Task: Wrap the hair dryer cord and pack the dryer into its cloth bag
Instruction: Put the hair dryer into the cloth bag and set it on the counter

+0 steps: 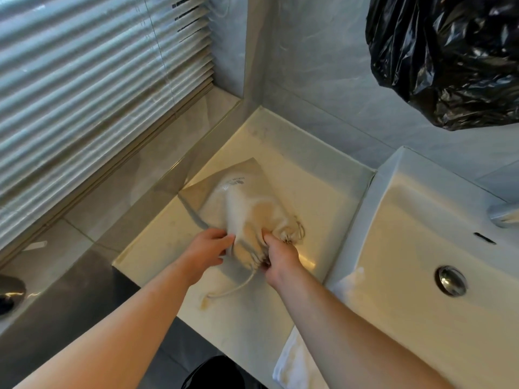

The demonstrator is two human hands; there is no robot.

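A cream cloth bag [247, 209] lies bulging on the pale counter [317, 186], with its gathered mouth toward me. The hair dryer and its cord are hidden; only the bulge in the cloth shows. My left hand [207, 248] grips the bag's near left edge. My right hand [278, 254] pinches the puckered mouth of the bag, thumb pressed into the cloth. A loose loop of drawstring [233, 289] trails from the mouth over the counter toward me.
A white basin [407, 248] with a metal drain [450, 280] sits to the right, and a tap [504, 216] shows at the far right edge. A black plastic bag [449, 60] hangs on the wall above. Window blinds [84, 94] fill the left. A white towel [297, 363] hangs below the counter.
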